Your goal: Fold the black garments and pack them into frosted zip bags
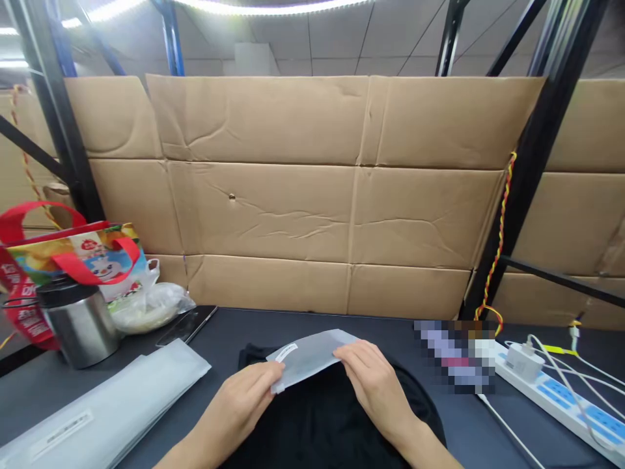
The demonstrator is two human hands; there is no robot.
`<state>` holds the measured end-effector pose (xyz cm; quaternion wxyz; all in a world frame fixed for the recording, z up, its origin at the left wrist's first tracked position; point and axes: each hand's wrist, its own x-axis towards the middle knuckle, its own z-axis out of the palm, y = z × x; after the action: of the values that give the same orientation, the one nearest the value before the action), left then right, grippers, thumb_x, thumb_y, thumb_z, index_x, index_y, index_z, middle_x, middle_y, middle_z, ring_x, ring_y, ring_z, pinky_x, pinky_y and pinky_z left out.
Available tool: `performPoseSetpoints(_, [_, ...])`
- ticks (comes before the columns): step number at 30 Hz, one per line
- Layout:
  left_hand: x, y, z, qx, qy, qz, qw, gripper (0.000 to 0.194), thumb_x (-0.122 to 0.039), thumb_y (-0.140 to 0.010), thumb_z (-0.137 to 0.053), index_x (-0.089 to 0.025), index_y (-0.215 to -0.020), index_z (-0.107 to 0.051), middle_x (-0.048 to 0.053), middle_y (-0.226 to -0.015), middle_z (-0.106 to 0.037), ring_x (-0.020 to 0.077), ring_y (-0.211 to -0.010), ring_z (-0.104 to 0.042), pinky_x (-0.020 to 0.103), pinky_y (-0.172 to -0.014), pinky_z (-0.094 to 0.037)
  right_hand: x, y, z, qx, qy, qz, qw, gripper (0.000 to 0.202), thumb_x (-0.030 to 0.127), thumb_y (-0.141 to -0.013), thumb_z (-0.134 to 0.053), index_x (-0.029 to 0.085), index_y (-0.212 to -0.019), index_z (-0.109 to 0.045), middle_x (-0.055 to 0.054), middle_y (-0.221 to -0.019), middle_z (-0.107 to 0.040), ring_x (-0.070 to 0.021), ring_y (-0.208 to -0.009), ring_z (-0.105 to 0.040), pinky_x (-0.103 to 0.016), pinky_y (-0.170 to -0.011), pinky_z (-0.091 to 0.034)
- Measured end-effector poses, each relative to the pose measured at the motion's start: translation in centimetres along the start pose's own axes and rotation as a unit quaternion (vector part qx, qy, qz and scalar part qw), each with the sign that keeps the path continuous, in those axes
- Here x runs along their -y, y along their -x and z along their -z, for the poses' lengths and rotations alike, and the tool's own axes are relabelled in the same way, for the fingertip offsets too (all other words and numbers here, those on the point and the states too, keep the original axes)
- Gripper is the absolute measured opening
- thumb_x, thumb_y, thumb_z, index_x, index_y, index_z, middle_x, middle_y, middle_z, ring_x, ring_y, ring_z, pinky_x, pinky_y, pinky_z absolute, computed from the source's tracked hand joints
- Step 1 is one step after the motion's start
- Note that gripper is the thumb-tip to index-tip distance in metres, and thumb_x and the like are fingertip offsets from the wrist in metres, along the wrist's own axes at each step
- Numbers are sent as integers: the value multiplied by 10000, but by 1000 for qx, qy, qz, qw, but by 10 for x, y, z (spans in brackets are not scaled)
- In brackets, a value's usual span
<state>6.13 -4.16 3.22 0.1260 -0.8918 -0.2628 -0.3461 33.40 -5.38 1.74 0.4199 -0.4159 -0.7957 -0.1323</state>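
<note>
My left hand (249, 394) pinches the near left corner of a small frosted plastic bag (310, 355), close to a white label strip on it. On the bag's right end, my right hand (374, 384) grips the edge between thumb and fingers. The bag is held slightly bent above a black cloth item (312, 423), which lies spread on the dark table under both hands. To the left lies a stack of larger frosted plastic bags (122, 397), the top one with a white label. Whether anything is inside the small bag I cannot tell.
At the left stand a steel mug (81, 322), a colourful bag with red handles (97, 254), a clear plastic bag (151, 306) and a dark phone-like slab (195, 324). A white power strip (561, 394) with cables lies right, beside a pixelated object (454, 358). Cardboard (273, 208) walls the back.
</note>
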Motion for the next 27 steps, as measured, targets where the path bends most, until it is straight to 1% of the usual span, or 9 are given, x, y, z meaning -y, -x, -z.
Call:
performPoseSetpoints(2, [2, 3, 3, -22, 15, 22, 999, 192, -190, -973, -406, -224, -1072, -568, 37, -1005, -730, 175, -902, -707, 243, -814, -560, 8, -5, 1, -11, 5, 13, 1000, 248, 141, -946, -419, 221, -1111, -585, -61, -1020, -673, -221, -965, -615, -443, -920, -475])
performPoseSetpoints(5, [-2, 1, 0, -34, 29, 32, 998, 162, -180, -970, -421, -219, -1013, -572, 28, -932, -734, 167, -834, -713, 240, -773, -563, 34, -14, -3, -8, -5, 89, 996, 248, 163, -927, -487, 189, -1162, -562, -62, -1038, -674, -216, -989, -598, -421, -962, -450])
performPoseSetpoints(8, [-9, -5, -2, -33, 38, 7, 999, 155, -160, -965, -425, -204, -948, -572, 36, -886, -724, 169, -810, -706, 252, -760, -563, 59, -21, -14, -1, -16, 164, 986, 205, 101, -916, -475, 168, -1065, -600, -34, -911, -687, -169, -882, -607, -361, -952, -452])
performPoseSetpoints(10, [-10, -6, 0, -28, 39, -11, 999, 166, -127, -956, -422, -199, -927, -570, 38, -873, -719, 167, -803, -701, 258, -766, -561, 63, -22, -19, 6, -2, 184, 983, 234, 54, -914, -426, 171, -985, -616, -22, -842, -677, -152, -830, -604, -340, -931, -458])
performPoseSetpoints(13, [-6, -2, 6, -17, 37, -26, 999, 180, -95, -945, -418, -199, -934, -565, 41, -888, -715, 166, -812, -696, 257, -775, -556, 47, -20, -13, 33, 35, 178, 983, 273, 54, -931, -374, 178, -925, -617, -25, -797, -659, -156, -803, -595, -351, -928, -454])
performPoseSetpoints(18, [1, 6, 13, -18, 29, -24, 999, 152, -116, -951, -435, -198, -980, -560, 48, -922, -713, 169, -847, -692, 253, -783, -553, -6, -10, 15, 49, 87, 130, 986, 240, 79, -958, -379, 178, -973, -597, -36, -872, -661, -166, -846, -598, -394, -932, -439])
performPoseSetpoints(21, [1, 4, 14, -24, 29, -25, 999, 151, -129, -954, -436, -201, -968, -567, 38, -914, -716, 165, -840, -695, 248, -784, -556, -29, -2, 20, 47, 105, 116, 987, 222, 79, -959, -390, 177, -998, -586, -32, -876, -654, -165, -850, -592, -411, -939, -435])
performPoseSetpoints(24, [1, 3, 16, -32, 27, -25, 999, 166, -131, -956, -428, -202, -957, -578, 31, -903, -719, 159, -828, -700, 238, -778, -559, -41, 4, 18, 24, 108, 119, 987, 186, 86, -952, -425, 164, -997, -587, -36, -866, -650, -168, -845, -597, -412, -925, -445])
performPoseSetpoints(27, [3, 4, 17, -42, 12, -25, 999, 151, -153, -956, -448, -198, -969, -591, 34, -915, -725, 160, -831, -705, 229, -778, -560, -42, 2, 19, 0, 114, 122, 986, 179, 88, -945, -447, 155, -1042, -582, -48, -883, -660, -179, -857, -604, -409, -904, -455])
